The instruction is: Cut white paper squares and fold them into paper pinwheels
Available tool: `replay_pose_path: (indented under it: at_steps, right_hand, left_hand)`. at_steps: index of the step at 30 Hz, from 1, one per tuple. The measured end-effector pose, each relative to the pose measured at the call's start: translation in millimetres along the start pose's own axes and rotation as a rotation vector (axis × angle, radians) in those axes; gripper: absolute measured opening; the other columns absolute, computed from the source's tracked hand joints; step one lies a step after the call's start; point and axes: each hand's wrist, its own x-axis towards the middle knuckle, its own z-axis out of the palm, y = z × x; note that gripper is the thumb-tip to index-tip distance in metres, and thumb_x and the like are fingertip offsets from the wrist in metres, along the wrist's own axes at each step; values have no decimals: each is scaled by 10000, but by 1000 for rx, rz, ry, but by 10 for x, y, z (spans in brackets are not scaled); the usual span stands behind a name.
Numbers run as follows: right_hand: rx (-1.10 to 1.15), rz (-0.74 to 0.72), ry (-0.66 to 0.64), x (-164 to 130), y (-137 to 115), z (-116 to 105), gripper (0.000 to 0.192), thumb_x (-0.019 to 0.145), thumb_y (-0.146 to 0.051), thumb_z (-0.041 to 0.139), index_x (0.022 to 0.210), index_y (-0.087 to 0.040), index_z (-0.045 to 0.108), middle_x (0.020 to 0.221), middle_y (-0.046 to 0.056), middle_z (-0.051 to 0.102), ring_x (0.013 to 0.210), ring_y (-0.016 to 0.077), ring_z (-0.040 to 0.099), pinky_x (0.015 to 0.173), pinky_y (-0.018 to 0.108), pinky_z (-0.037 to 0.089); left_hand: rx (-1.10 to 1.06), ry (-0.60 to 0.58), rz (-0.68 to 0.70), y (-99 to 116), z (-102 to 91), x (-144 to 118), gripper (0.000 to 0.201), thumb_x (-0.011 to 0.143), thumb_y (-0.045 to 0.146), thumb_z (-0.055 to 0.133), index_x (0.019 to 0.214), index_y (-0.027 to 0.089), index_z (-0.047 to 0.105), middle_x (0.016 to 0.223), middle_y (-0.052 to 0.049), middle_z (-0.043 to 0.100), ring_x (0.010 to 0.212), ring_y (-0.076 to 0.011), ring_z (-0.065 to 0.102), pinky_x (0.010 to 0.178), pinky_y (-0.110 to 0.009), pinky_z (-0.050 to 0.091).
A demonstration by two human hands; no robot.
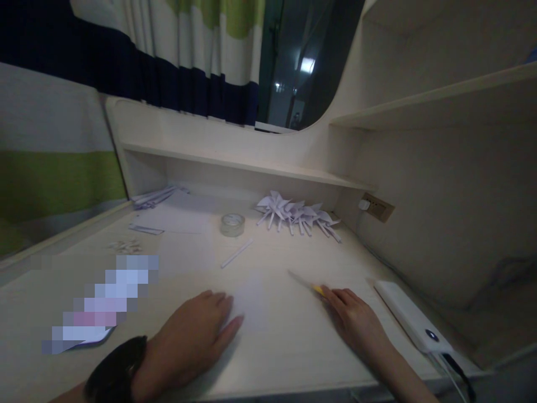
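My left hand (195, 330) lies palm down with its fingers stretched out, at the left edge of a pale square sheet of paper (254, 305) that barely stands out from the desk. A dark band circles that wrist. My right hand (356, 319) is closed around the yellow handle of a knife (319, 290). The thin blade points up and left, right of the paper. Beyond both hands lies a slim rolled paper stick (237, 253). Farther back is a roll of clear tape (232, 225).
Several paper pinwheels (293, 211) lie along the back right. White sheets (180, 210) and folded strips are at the back left, small paper bits (127, 246) nearer. A blurred phone (100, 305) lies left; a white power strip (411, 316) with cables, right.
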Motion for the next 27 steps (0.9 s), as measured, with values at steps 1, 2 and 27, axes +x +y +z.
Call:
replay_pose_path:
  at_steps: [1, 2, 27]
  right_hand:
    - [29, 31, 11, -1, 19, -3, 406, 875, -106, 402, 1257, -151, 534, 967, 136, 664, 841, 247, 619, 750, 398, 528]
    - [70, 63, 24, 0, 39, -14, 429, 871, -99, 392, 1278, -154, 516, 998, 140, 665, 857, 244, 629, 761, 395, 529]
    - [774, 303, -300, 179, -424, -432, 435, 831, -360, 558, 1240, -211, 551, 981, 86, 617, 798, 197, 573, 676, 290, 452]
  left_hand:
    - [17, -12, -45, 23, 4, 2, 399, 935, 384, 317, 835, 178, 644, 814, -96, 670, 778, -249, 627, 744, -427, 503]
    - [27, -27, -61, 34, 0, 8, 403, 941, 363, 299, 837, 181, 643, 800, -91, 669, 772, -240, 627, 740, -412, 504]
    - [42, -18, -76, 295, 448, 606, 186, 862, 243, 394, 914, 163, 554, 903, -93, 571, 816, -232, 567, 751, -368, 467]
